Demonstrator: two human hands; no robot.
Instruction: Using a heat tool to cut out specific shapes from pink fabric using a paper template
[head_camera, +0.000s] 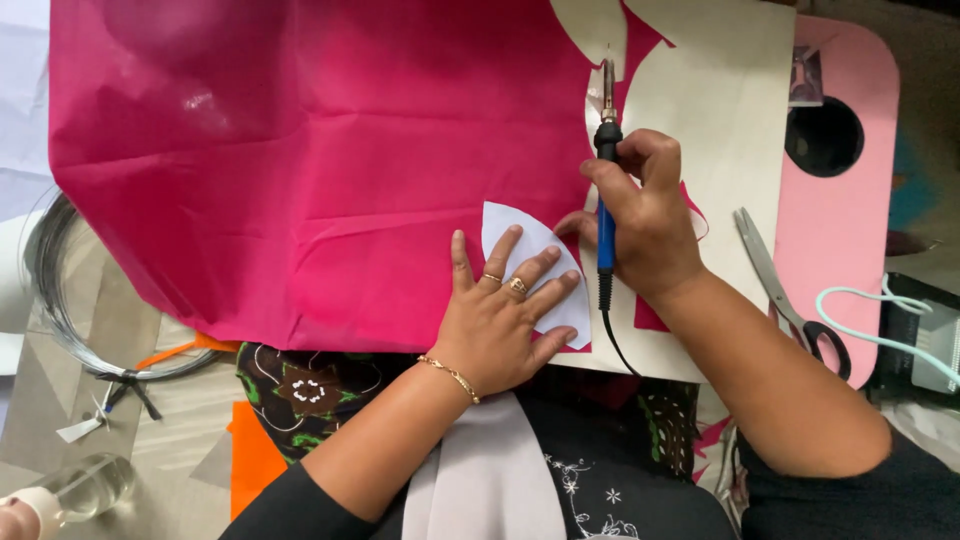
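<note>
1. Soldering-iron-style hot cutting tool (606, 150): held in the right hand (645, 215), long axis running nearly straight away from the person. The metal tip points toward the far edge of the work; the black cord leaves the near end and trails back toward the body.
2. Right hand state: fingers closed around the blue-and-black handle in a pen-like grip, thumb pressed on the left side of the barrel. The hand rests just right of the paper template.
3. Left hand (500, 320) state: flat and open, fingers spread, holding nothing. The fingers press down on the white paper template (520, 240), pinning it against the magenta fabric (300, 150).
4. Template position: a fan-shaped piece lying on the fabric's right near corner, directly between the two hands. Its curved edge faces the tool. The left hand is on it; the right hand touches or nearly touches its right edge.
5. Key relation: the tool tip lies beyond the template, farther from the person, at the fabric's right edge where curved cut-outs already show against the cream board (730, 110) beneath.
6. Surroundings, outward to the right: scissors (780, 290) lie on the pink lap table (850, 250), well apart from the right hand.
7. Surroundings, outward to the left: a coil of wire (50, 300) lies on the floor, well apart from the left hand.
</note>
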